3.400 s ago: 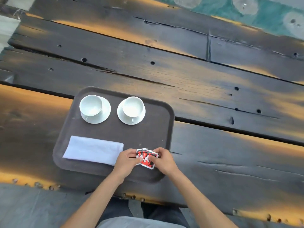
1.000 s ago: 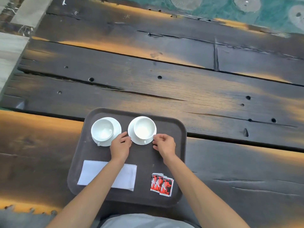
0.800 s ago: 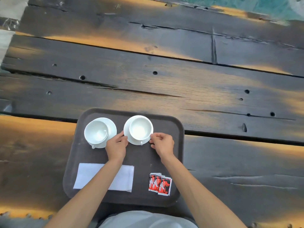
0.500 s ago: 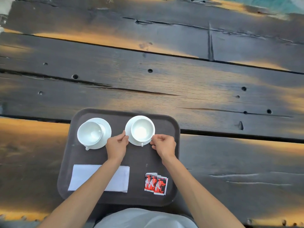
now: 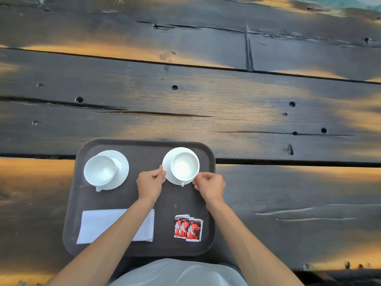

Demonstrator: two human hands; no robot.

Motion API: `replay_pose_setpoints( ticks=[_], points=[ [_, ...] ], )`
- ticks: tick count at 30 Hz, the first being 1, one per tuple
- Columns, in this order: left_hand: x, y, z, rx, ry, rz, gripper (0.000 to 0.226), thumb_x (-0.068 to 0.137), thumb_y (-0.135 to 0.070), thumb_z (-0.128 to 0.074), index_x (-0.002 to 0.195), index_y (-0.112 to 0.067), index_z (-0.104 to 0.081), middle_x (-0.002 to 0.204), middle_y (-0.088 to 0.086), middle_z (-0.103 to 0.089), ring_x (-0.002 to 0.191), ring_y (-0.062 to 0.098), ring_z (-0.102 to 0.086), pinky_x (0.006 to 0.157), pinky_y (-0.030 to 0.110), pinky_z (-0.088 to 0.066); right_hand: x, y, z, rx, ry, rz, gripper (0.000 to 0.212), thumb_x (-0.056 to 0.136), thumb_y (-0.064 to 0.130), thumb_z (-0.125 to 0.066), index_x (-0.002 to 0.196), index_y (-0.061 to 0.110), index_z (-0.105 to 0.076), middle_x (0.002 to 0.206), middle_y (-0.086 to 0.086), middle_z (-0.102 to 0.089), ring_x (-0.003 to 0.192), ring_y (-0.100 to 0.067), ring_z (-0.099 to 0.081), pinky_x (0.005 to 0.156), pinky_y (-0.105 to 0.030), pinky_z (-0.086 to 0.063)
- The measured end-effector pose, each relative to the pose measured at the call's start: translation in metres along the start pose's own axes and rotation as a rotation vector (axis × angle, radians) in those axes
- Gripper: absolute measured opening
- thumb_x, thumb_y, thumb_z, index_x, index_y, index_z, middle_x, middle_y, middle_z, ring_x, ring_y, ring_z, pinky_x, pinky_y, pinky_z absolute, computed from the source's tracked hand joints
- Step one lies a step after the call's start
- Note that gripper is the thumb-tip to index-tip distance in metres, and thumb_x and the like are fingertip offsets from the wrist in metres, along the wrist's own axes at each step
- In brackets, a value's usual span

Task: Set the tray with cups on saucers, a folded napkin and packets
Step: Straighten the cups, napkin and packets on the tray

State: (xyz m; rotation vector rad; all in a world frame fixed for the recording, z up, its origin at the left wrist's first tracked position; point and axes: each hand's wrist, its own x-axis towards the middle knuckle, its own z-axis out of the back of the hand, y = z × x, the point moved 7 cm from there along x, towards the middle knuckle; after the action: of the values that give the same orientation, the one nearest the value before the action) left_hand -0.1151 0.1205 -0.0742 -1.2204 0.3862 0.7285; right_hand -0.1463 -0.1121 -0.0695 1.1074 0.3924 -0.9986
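A dark brown tray (image 5: 144, 149) lies near the table's front edge. At its far right a white cup (image 5: 184, 166) stands on a white saucer (image 5: 167, 162). My left hand (image 5: 150, 183) pinches that saucer's left rim and my right hand (image 5: 210, 185) pinches its right rim. A second white cup (image 5: 100, 170) on its saucer (image 5: 121, 162) stands at the far left. A folded white napkin (image 5: 97, 223) lies at the near left, partly under my left forearm. Red and black packets (image 5: 188, 228) lie fanned at the near right.
The tray rests on a dark, weathered plank table (image 5: 206, 104) with cracks, bolt holes and a wide gap between boards. My lap in light cloth (image 5: 177, 273) shows at the table's near edge. A teal patterned floor (image 5: 367, 1) peeks in at the far right.
My hands left the packets on the tray and moved to the right cup's saucer. That saucer has since slid to the right, away from the left cup.
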Motion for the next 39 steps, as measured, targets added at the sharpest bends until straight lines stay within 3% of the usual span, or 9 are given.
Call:
replay_pose_setpoints(
  ticks=[7, 11, 14, 16, 20, 23, 31, 35, 39],
  points=[
    [-0.007, 0.0, -0.011, -0.001, 0.009, 0.0, 0.03, 0.093, -0.006, -0.068, 0.123, -0.006, -0.07, 0.118, 0.011, -0.074, 0.09, 0.017, -0.073, 0.097, 0.038, -0.057, 0.002, 0.001, 0.012, -0.059, -0.047, 0.032, 0.019, 0.085, 0.017, -0.069, 0.069, 0.015, -0.079, 0.061, 0.004, -0.075, 0.053, -0.002, -0.068, 0.076, -0.032, -0.065],
    [-0.009, -0.008, -0.006, 0.108, 0.02, -0.072, 0.03, 0.091, -0.009, -0.071, 0.121, -0.008, -0.072, 0.113, 0.008, -0.076, 0.089, 0.017, -0.074, 0.095, 0.04, -0.058, -0.001, 0.001, 0.011, -0.062, -0.029, 0.057, 0.014, 0.09, 0.02, -0.069, 0.085, 0.013, -0.079, 0.069, 0.001, -0.077, 0.067, -0.009, -0.074, 0.078, -0.038, -0.065],
    [-0.012, -0.023, -0.004, 0.299, 0.022, -0.225, 0.035, 0.085, -0.016, -0.077, 0.12, -0.019, -0.072, 0.111, 0.0, -0.071, 0.081, 0.006, -0.069, 0.079, 0.021, -0.055, -0.007, 0.012, 0.016, -0.21, 0.009, 0.202, 0.017, 0.09, 0.025, -0.071, 0.105, 0.016, -0.073, 0.078, 0.005, -0.076, 0.078, -0.011, -0.073, 0.083, -0.039, -0.062],
    [-0.014, -0.03, -0.008, 0.341, 0.086, -0.313, 0.05, 0.08, -0.019, -0.082, 0.126, -0.026, -0.064, 0.114, -0.007, -0.064, 0.085, 0.004, -0.068, 0.072, 0.009, -0.047, -0.013, 0.021, 0.018, -0.265, 0.07, 0.336, 0.032, 0.088, 0.026, -0.076, 0.118, 0.022, -0.065, 0.087, 0.011, -0.073, 0.077, -0.005, -0.071, 0.079, -0.03, -0.061],
    [-0.027, -0.041, -0.022, 0.312, 0.279, -0.436, 0.071, 0.077, -0.023, -0.085, 0.14, -0.034, -0.052, 0.122, -0.027, -0.053, 0.103, -0.004, -0.063, 0.068, 0.003, -0.051, -0.025, 0.037, 0.016, -0.297, 0.195, 0.543, 0.059, 0.085, 0.021, -0.08, 0.135, 0.029, -0.051, 0.112, 0.011, -0.069, 0.083, 0.001, -0.071, 0.077, -0.02, -0.059],
    [-0.033, -0.047, -0.024, 0.256, 0.318, -0.473, 0.075, 0.076, -0.02, -0.086, 0.139, -0.041, -0.05, 0.123, -0.038, -0.048, 0.107, -0.017, -0.056, 0.071, 0.001, -0.049, -0.03, 0.044, 0.014, -0.296, 0.22, 0.583, 0.066, 0.084, 0.02, -0.081, 0.138, 0.03, -0.045, 0.12, 0.01, -0.068, 0.086, 0.001, -0.071, 0.077, -0.015, -0.055],
    [-0.032, -0.051, -0.022, 0.248, 0.3, -0.475, 0.076, 0.076, -0.019, -0.086, 0.141, -0.033, -0.051, 0.13, -0.019, -0.053, 0.103, -0.021, -0.055, 0.07, -0.002, -0.046, -0.031, 0.048, 0.01, -0.258, 0.204, 0.554, 0.068, 0.084, 0.015, -0.082, 0.139, 0.032, -0.044, 0.124, 0.007, -0.066, 0.087, -0.002, -0.07, 0.078, -0.022, -0.059],
    [-0.031, -0.052, -0.022, 0.241, 0.3, -0.484, 0.074, 0.076, -0.019, -0.086, 0.14, -0.031, -0.052, 0.136, -0.012, -0.057, 0.1, -0.006, -0.063, 0.071, 0.001, -0.05, -0.031, 0.049, 0.009, -0.259, 0.204, 0.541, 0.068, 0.085, 0.015, -0.081, 0.14, 0.031, -0.044, 0.125, 0.006, -0.066, 0.087, -0.001, -0.07, 0.073, -0.012, -0.052],
    [-0.031, -0.053, -0.021, 0.244, 0.303, -0.504, 0.073, 0.077, -0.018, -0.085, 0.141, -0.029, -0.052, 0.14, -0.005, -0.058, 0.101, 0.004, -0.066, 0.074, 0.006, -0.053, -0.03, 0.049, 0.007, -0.255, 0.2, 0.537, 0.066, 0.085, 0.016, -0.08, 0.139, 0.029, -0.044, 0.124, 0.004, -0.067, 0.085, -0.001, -0.071, 0.072, -0.013, -0.051]
  ],
)
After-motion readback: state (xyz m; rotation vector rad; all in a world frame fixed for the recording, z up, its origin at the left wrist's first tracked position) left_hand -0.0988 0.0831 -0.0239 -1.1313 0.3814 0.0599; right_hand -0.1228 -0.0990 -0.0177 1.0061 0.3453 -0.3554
